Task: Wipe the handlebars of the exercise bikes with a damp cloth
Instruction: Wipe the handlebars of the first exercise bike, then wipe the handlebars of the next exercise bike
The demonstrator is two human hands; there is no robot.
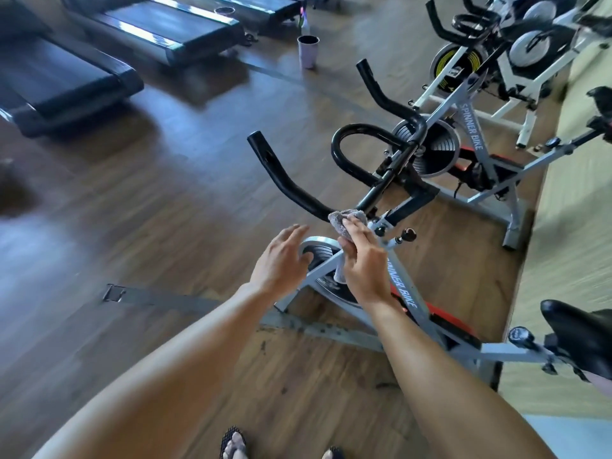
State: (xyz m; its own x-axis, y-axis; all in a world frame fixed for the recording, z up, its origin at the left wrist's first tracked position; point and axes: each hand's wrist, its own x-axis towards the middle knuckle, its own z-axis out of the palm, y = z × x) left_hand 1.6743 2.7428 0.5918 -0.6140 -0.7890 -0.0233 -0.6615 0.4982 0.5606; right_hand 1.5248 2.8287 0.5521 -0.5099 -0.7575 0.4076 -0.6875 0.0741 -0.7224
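Now right hand point(362, 260) grasping grey cloth point(346, 220) against black handlebar point(291, 187), left hand point(281, 260) released beside it

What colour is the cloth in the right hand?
Grey: the cloth, gripped by the right hand at the black handlebar, shows in the head view.

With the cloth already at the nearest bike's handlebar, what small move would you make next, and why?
Probably slide the right hand, which grips the grey cloth at the handlebar's centre, outward along the left horn; the left hand hovers open.
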